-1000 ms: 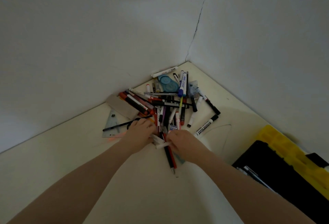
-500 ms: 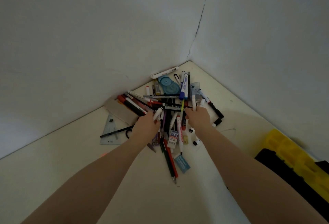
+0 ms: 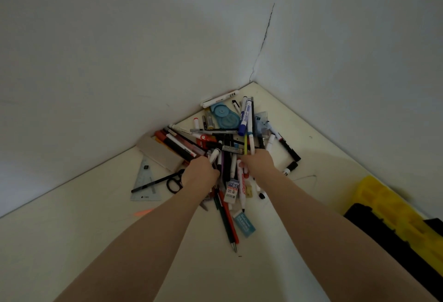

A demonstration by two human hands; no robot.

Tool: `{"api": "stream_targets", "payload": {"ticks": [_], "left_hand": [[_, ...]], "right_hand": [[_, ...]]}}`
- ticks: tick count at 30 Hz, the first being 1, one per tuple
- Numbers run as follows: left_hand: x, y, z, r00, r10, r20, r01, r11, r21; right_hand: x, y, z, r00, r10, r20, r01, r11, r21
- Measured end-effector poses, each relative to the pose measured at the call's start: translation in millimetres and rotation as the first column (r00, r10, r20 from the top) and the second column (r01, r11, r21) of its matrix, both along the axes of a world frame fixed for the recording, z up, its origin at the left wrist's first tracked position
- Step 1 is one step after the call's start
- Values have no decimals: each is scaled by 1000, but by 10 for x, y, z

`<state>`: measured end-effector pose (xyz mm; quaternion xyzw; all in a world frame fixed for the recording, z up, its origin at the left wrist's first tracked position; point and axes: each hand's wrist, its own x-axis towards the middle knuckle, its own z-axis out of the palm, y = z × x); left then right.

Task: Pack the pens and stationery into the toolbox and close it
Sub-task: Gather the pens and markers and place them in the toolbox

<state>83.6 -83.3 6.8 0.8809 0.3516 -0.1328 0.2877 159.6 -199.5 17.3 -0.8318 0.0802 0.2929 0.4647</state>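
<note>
Both arms reached forward; left hand and right hand each curled their grip on pens, heaped near the wall corner.

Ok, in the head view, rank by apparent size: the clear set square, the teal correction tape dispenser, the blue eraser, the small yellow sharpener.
1. Clear set square, plainly largest.
2. Teal correction tape dispenser.
3. Blue eraser; it lies nearer the camera, so its rank against the dispenser is unsure.
4. Small yellow sharpener, clearly smallest.
</note>
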Motion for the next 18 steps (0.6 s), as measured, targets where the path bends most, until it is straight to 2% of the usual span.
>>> {"api": "stream_targets", "payload": {"ticks": [3,6,12,15,18], "left_hand": [[-31,-18,3,1000,14,-3,-14,1000,-24],[-114,12,15,995,99,25,-95,986,-136],[-301,76,241,974,216,62,-179,911,-372],[-438,-7,436,984,150,97,-82,862,-500],[-515,-215,658,983,-65,173,143,861,-489]], "right_hand": [[-97,-75,57,995,49,-85,-45,998,49],[-214,-213,201,978,95,-185,-67,986,153],[-337,-598,549,975,107,-193,-68,977,202],[-408,-885,709,982,121,-141,-77,956,283],[-465,-1251,836,984,178,-30,-168,964,205]]}}
